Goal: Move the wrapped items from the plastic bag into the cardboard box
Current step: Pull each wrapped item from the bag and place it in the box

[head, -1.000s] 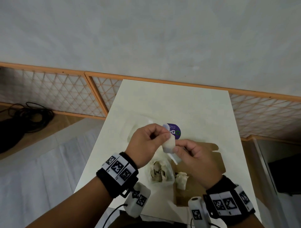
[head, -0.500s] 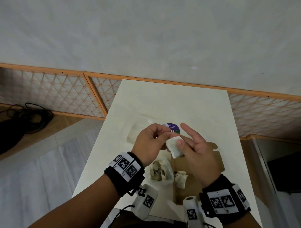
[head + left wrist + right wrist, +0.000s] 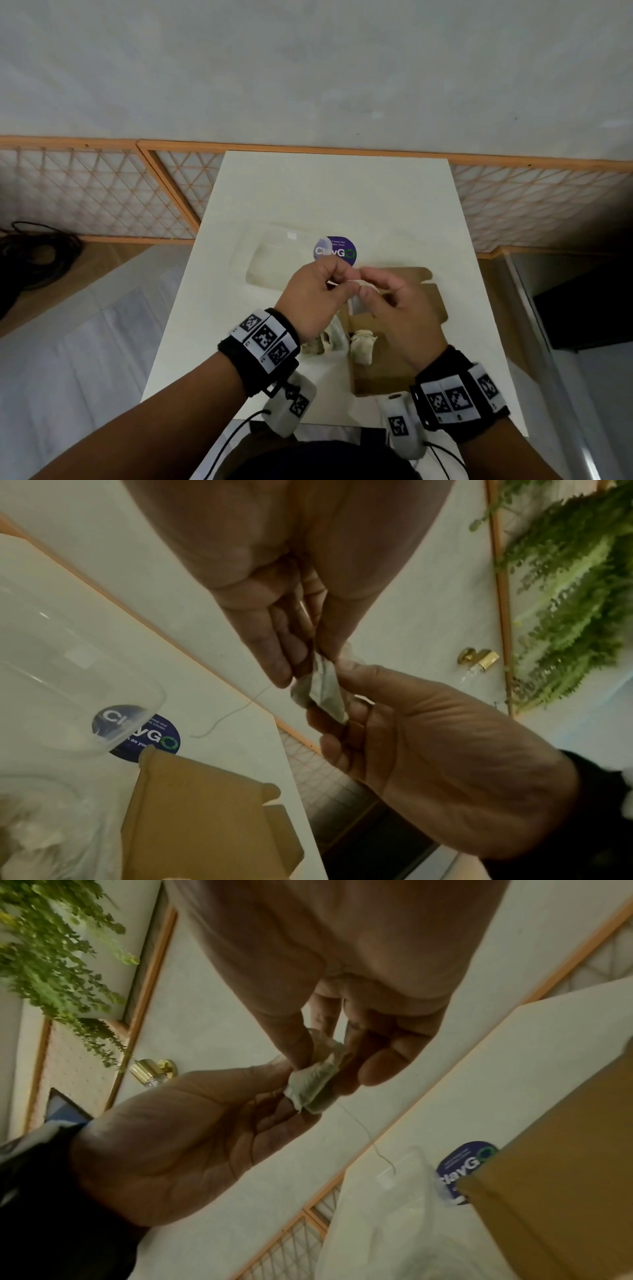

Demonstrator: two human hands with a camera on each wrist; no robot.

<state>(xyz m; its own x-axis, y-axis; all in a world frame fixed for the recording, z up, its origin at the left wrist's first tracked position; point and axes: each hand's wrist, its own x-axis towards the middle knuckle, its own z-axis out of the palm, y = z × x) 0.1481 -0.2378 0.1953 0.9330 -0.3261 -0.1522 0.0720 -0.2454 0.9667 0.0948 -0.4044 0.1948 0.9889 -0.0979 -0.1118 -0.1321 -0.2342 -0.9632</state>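
Both hands meet above the table and pinch one small white wrapped item (image 3: 323,693) between them. My left hand (image 3: 344,278) holds its upper end with thumb and fingers. My right hand (image 3: 364,287) grips the other end, fingers curled. A thin thread (image 3: 366,1134) hangs from the item. In the head view the item is almost hidden by the fingers. Below the hands lies the clear plastic bag (image 3: 337,337) with wrapped items inside. The open cardboard box (image 3: 380,378) sits right of it, with one wrapped item (image 3: 361,346) in it.
A clear plastic container (image 3: 270,260) lies on the white table (image 3: 342,192) beyond the hands, partly over a round purple sticker (image 3: 337,250). A lattice screen (image 3: 96,195) stands behind the table. Black cables (image 3: 30,253) lie on the floor at left.
The right hand's fingers, spread half a second ago, have curled round the item. Both hands have closed together, so the item is now mostly covered.
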